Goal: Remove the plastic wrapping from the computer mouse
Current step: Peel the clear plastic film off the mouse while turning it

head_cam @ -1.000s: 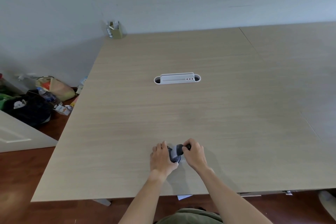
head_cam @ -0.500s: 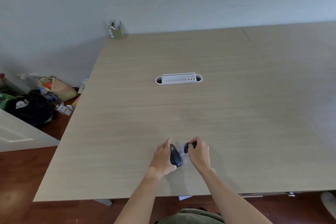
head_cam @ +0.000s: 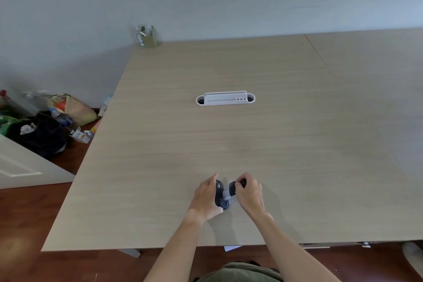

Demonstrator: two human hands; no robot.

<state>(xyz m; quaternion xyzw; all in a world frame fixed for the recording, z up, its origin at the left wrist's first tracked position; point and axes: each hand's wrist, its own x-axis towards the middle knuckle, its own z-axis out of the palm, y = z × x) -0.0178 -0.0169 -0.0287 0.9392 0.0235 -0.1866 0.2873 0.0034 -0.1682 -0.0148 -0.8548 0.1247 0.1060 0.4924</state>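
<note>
A dark computer mouse (head_cam: 220, 197) lies near the front edge of the wooden table (head_cam: 229, 139). My left hand (head_cam: 206, 199) grips its left side and covers part of it. My right hand (head_cam: 249, 192) is closed on a dark rounded piece (head_cam: 238, 185) just right of the mouse. A strip of pale, translucent plastic wrapping (head_cam: 227, 193) stretches between that piece and the mouse. I cannot tell what the dark piece is, since the fingers hide most of it.
A white cable grommet box (head_cam: 225, 99) is set in the table's middle. A small olive pen holder (head_cam: 148, 36) stands at the far left corner. Bags and rubbish (head_cam: 45, 126) lie on the floor to the left. A seam (head_cam: 350, 103) joins a second table on the right.
My right hand first drew away to the right, exposing the mouse and stretching the plastic, then came slightly back. My left hand stays on the mouse.
</note>
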